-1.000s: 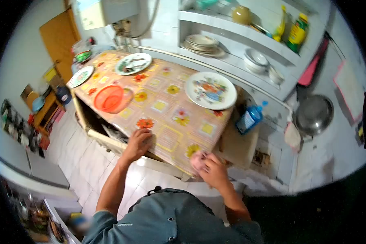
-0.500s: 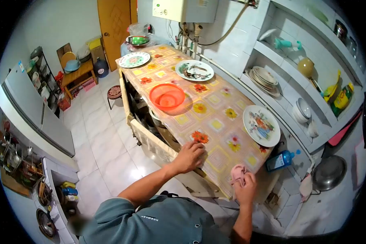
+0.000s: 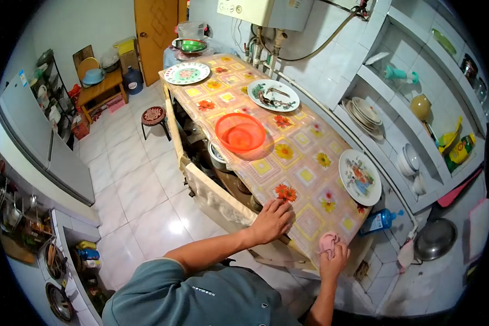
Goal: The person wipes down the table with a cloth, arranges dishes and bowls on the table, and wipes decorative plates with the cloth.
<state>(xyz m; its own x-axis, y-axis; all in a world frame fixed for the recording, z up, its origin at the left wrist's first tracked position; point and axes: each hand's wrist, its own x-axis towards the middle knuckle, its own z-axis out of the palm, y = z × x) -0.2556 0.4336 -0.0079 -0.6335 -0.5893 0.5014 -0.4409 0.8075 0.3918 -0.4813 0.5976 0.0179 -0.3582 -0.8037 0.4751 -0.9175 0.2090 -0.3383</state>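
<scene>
A pink cloth (image 3: 328, 240) is bunched under the fingers of my right hand (image 3: 334, 262), pressed on the near right corner of the flowered tablecloth (image 3: 304, 221). My left hand (image 3: 273, 221) rests on the table's front edge beside a printed red flower, fingers laid on the tablecloth, nothing held. Farther along the table sits a translucent red basin (image 3: 240, 132). Three patterned plates lie around it: a figure plate (image 3: 359, 177) to the right, a dark-patterned plate (image 3: 273, 95) by the wall, and a floral plate (image 3: 186, 73) at the far end.
A blue bottle (image 3: 378, 221) stands past the table's right side, near a metal wok (image 3: 436, 239). Wall shelves hold stacked plates (image 3: 362, 116) and bowls (image 3: 407, 160). Below the tabletop, an open-sided cabinet (image 3: 214, 189) shows pots. A stool (image 3: 154, 116) stands on the floor.
The camera view has shifted, so the table and its contents appear slightly farther right and lower. Both hands and the cloth keep about the same places on the table.
</scene>
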